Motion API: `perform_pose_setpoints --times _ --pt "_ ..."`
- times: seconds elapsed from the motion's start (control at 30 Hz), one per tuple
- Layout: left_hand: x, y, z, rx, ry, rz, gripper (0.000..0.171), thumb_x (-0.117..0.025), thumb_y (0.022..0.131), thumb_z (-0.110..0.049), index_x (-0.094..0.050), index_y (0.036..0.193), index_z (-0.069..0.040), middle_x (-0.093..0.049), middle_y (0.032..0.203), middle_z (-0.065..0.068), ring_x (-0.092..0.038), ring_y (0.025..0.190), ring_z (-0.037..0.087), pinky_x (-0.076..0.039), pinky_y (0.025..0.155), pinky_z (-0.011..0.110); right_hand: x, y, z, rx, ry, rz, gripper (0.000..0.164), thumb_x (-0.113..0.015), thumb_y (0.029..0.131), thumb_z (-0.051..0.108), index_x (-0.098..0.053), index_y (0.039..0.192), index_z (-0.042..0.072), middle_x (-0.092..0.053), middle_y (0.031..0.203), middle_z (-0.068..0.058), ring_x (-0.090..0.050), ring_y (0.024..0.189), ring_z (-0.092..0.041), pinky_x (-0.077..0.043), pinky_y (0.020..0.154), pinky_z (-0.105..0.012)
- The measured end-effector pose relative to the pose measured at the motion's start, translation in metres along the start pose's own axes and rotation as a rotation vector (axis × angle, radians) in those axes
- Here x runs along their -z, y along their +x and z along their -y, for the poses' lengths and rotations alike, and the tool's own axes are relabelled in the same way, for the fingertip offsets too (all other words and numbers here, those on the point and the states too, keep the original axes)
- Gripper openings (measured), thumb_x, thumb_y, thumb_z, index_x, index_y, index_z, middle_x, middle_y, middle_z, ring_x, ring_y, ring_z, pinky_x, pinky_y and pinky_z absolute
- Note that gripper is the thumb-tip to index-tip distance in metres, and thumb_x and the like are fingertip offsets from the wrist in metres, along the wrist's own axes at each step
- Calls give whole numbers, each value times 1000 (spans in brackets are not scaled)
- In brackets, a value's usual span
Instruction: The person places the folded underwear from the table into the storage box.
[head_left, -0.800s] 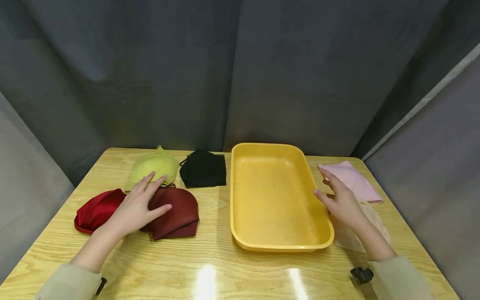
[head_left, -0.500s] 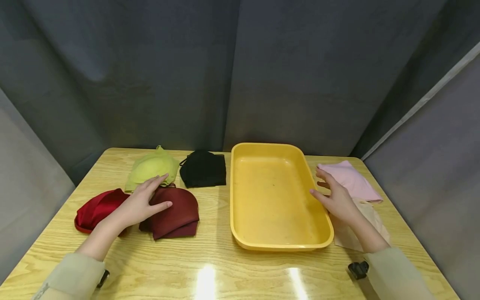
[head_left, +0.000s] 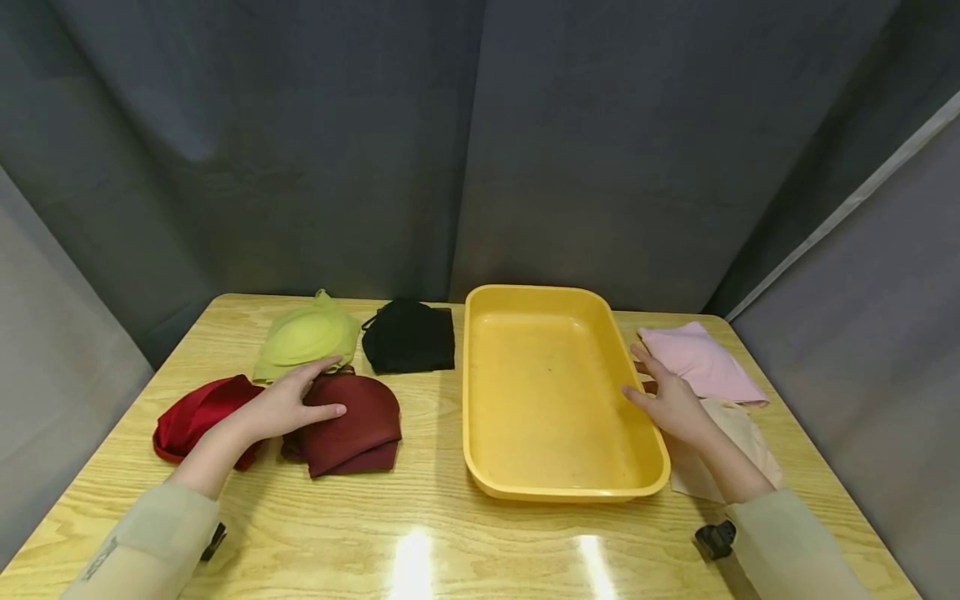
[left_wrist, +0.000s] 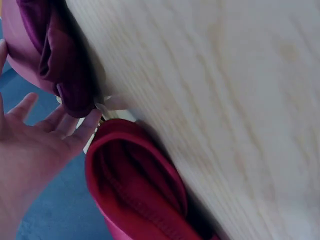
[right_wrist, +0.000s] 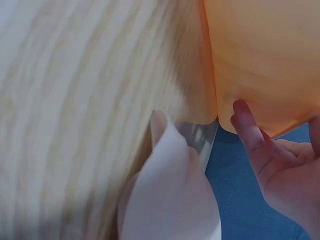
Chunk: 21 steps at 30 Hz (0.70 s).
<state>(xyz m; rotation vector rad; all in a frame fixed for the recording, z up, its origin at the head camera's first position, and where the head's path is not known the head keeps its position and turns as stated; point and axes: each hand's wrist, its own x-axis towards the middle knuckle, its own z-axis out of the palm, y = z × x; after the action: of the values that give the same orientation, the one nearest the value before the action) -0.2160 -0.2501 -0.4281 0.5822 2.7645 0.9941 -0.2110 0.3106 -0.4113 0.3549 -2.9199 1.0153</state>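
Observation:
My left hand (head_left: 288, 406) is at a folded maroon bra (head_left: 356, 425), fingers along its far-left side and thumb across its top in the head view. In the left wrist view those fingers (left_wrist: 82, 131) are fairly straight, right at the bra's edge, between it and a red satin bra (left_wrist: 135, 185). My right hand (head_left: 675, 408) is at the right rim of a yellow plastic tub (head_left: 467, 400), thumb tip over the rim. In the right wrist view its fingertips (right_wrist: 241, 107) overlap the tub's outer wall, loosely bent. Nothing lies in the tub.
A yellow-green bra (head_left: 307, 333) and a black one (head_left: 408, 337) lie along the table's back edge. Right of the tub lie a pink folded garment (head_left: 705, 360) and a beige one (head_left: 750, 437), partly behind my right forearm. Grey curtains (head_left: 360, 150) enclose the wooden table (head_left: 315, 533).
My left hand has moved down and slightly right onto the maroon bra, its fingers drawing closer together. My right hand has come slightly lower, closer to the tub's rim. The garments and tub stay put.

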Motion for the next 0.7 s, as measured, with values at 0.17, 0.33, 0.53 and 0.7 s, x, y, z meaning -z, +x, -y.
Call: perform_pose_setpoints --times 0.17,0.33,0.53,0.7 --pt "1 1 -2 55 51 9 90 -68 80 -54 -33 144 -3 -38 144 20 -33 133 39 -32 104 58 -3 0 -4 3 17 -4 64 -59 91 11 -28 145 -3 -49 129 -33 -55 110 -46 -46 91 -55" --pt "2 2 -2 82 79 32 89 -68 79 -55 -34 143 -2 -39 143 22 -34 131 41 -32 103 59 -4 -1 -4 -19 41 -5 63 -57 92 9 -28 146 -1 -50 129 -31 -57 109 -44 -51 85 -51" --pt "3 2 -2 137 73 32 96 -72 75 -56 -32 142 0 -35 138 26 -40 124 42 -38 98 57 -5 -1 -3 -31 59 -7 62 -55 92 8 -27 146 -1 -50 129 -31 -59 105 -44 -53 81 -48" --pt "2 1 -3 213 45 26 100 -73 72 -58 -30 139 2 -33 134 28 -42 121 42 -42 95 54 -6 0 -3 -33 45 -10 62 -55 91 7 -28 146 -2 -51 127 -32 -59 104 -43 -54 81 -48"
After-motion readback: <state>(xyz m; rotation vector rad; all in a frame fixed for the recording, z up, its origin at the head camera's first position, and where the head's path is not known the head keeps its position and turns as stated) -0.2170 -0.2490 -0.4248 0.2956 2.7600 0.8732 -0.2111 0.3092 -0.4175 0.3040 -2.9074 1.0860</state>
